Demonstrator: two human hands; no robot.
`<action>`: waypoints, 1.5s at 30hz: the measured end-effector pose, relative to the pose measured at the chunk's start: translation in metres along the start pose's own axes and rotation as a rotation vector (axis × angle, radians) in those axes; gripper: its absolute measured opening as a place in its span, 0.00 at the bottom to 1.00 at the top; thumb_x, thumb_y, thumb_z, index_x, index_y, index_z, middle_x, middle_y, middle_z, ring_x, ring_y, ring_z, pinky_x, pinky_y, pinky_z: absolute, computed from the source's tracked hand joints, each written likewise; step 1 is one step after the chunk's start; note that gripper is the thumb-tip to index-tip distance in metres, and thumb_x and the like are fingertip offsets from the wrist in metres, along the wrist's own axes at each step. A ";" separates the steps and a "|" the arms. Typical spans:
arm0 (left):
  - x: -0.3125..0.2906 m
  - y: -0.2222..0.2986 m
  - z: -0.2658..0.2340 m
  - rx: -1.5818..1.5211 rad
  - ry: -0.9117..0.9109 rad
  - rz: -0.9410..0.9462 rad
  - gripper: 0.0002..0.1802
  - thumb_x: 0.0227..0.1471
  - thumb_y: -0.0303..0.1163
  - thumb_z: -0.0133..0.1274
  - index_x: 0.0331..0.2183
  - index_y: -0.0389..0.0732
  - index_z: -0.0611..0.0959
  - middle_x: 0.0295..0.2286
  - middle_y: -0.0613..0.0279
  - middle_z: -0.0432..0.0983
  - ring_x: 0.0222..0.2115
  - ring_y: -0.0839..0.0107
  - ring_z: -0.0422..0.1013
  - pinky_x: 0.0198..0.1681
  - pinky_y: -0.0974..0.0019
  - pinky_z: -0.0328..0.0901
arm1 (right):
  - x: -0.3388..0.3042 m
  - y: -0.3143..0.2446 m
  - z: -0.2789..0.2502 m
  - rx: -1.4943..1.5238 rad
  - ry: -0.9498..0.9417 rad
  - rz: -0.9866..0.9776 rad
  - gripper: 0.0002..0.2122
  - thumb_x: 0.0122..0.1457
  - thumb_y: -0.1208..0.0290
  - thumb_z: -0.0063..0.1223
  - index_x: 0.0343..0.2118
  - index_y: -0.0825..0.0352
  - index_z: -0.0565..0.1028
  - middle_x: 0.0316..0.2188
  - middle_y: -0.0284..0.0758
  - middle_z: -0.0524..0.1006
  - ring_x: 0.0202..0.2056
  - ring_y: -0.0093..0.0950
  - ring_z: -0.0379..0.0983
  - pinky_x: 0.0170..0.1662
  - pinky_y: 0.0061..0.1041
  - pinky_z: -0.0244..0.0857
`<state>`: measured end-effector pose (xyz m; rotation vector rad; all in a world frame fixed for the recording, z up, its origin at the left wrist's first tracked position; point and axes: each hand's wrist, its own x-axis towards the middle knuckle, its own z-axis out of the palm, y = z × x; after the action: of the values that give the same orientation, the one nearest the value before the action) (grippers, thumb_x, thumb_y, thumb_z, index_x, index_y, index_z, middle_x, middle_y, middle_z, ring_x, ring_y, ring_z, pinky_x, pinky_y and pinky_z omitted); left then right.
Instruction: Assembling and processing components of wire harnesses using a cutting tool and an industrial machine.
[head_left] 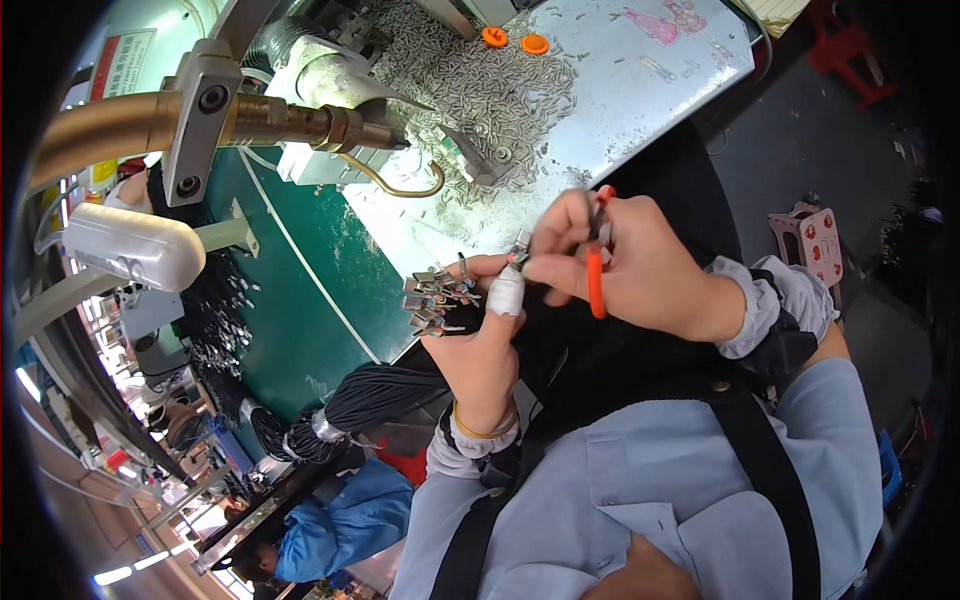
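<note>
tool's orange handles (596, 280) were mostly buried in the right hand (630, 265) | working tip blurred | small metal connectors (432, 298) too tiny to sort out | black cable bundle (350, 405) ran behind the left hand (485, 350)

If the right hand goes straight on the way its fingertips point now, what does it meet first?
Probably the small metal connector at the fingertips of the left hand, then that hand's taped thumb. The right hand points left toward them; depth is unclear.
</note>
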<state>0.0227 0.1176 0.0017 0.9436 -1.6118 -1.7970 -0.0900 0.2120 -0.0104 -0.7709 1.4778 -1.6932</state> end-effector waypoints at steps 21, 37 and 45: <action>0.075 0.015 -0.009 -0.386 -0.193 -0.272 0.07 0.46 0.22 0.48 0.32 0.33 0.71 0.14 0.70 0.59 0.10 0.84 0.49 0.12 0.79 0.45 | 0.036 -0.002 -0.009 -0.412 0.131 -0.132 0.14 0.51 0.67 0.52 0.17 0.72 0.66 0.09 0.34 0.64 0.09 0.23 0.62 0.15 0.21 0.56; 0.093 0.018 -0.018 -0.310 -0.252 -0.289 0.12 0.46 0.26 0.49 0.34 0.32 0.69 0.16 0.67 0.62 0.09 0.84 0.49 0.11 0.79 0.45 | 0.082 -0.008 -0.005 -0.197 0.041 0.071 0.08 0.54 0.71 0.44 0.28 0.72 0.69 0.13 0.31 0.67 0.11 0.17 0.63 0.14 0.17 0.58; 0.093 0.018 -0.017 -0.300 -0.237 -0.272 0.12 0.46 0.25 0.49 0.34 0.31 0.69 0.16 0.66 0.62 0.09 0.84 0.48 0.11 0.78 0.44 | 0.083 0.001 -0.004 -0.265 0.069 -0.028 0.08 0.54 0.71 0.44 0.28 0.72 0.67 0.13 0.30 0.67 0.12 0.16 0.63 0.14 0.17 0.58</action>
<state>-0.0214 0.0324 0.0051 0.8669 -1.3384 -2.3361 -0.1378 0.1445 -0.0152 -0.8823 1.7705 -1.5766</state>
